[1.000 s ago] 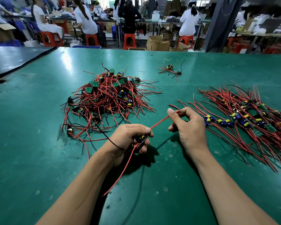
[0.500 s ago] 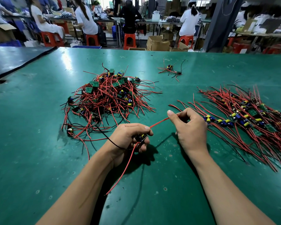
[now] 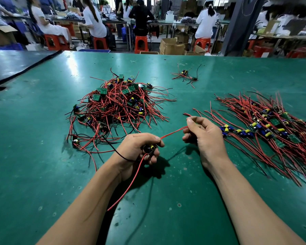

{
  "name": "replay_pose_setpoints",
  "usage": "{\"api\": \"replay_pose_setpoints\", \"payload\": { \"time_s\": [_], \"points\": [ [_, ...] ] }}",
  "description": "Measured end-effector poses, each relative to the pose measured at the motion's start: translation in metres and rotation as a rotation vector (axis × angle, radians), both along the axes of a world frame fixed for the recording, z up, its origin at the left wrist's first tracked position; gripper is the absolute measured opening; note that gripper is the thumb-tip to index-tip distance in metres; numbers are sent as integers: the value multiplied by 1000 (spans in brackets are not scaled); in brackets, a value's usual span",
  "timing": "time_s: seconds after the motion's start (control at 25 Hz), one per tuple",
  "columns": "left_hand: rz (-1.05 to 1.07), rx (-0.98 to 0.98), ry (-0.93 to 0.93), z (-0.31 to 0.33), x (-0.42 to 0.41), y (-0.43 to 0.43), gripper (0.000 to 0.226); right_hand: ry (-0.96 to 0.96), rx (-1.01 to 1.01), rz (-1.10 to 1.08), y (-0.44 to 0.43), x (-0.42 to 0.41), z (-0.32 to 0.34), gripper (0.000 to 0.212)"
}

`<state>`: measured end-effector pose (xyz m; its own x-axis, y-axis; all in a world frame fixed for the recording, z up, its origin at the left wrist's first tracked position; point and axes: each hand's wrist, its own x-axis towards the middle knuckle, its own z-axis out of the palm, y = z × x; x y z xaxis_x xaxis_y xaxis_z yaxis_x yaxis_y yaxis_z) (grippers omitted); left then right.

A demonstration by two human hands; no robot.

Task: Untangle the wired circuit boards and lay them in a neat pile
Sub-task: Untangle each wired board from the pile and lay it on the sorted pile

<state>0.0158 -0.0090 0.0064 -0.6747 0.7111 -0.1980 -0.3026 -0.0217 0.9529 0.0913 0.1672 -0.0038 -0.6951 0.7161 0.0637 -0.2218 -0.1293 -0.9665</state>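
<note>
Held board: a small circuit board [image 3: 151, 148] sits in the left hand [image 3: 140, 147], just above the tabletop [image 3: 42, 156], between the tangled heap [image 3: 118, 105] and the laid-out pile [image 3: 265, 128].
Long axis: its red wire [image 3: 173, 133] is stretched straight, rising from the left hand up and rightward to the right hand [image 3: 203, 137].
Other leads: a second red wire [image 3: 129, 181] trails from the board down toward the person; a black wire [image 3: 120, 154] curves off past the left wrist toward the heap.
Left fingers [image 3: 154, 157]: curled round the board, gripping it.
Right fingers [image 3: 190, 121]: thumb and forefinger pinch the red wire; the rest are curled in.
Tangled heap: left of centre, with red and black wires crossing every way.
Laid-out pile: on the right, with wires roughly parallel and boards in a band across them.
Small cluster [image 3: 185, 75]: farther back, well apart.
In the way: loose strands from the heap lie near the left wrist; the pile's wire ends lie just beside the right hand.
Background: seated people, red stools [image 3: 140, 43] and cardboard boxes [image 3: 171, 46].
Hidden: the fingers cover most of the board, the wire's tip is lost inside the right hand, and the pile is cut off at the right edge.
</note>
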Motion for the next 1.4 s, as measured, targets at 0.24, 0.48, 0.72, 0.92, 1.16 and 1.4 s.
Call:
{"api": "replay_pose_setpoints", "payload": {
  "time_s": [0.24,0.48,0.72,0.92,1.16,1.4],
  "points": [
    [-53,-27,40,2,2,0,27,-2,-133,-20,-1,-1,9,22],
    [-94,-28,50,2,2,-1,14,211,-890,322,2,5,16,12],
    [15,15,1,-2,-1,2,24,114,-579,168,0,-1,10,6],
    [127,51,-34,0,2,6,17,12,-312,127,-11,-5,4,29],
    [198,180,-197,5,3,5,10,-230,363,217,-25,-2,-7,8],
    [349,355,-148,10,2,6,7,-246,572,408,-39,5,-7,20]
  ]
}}
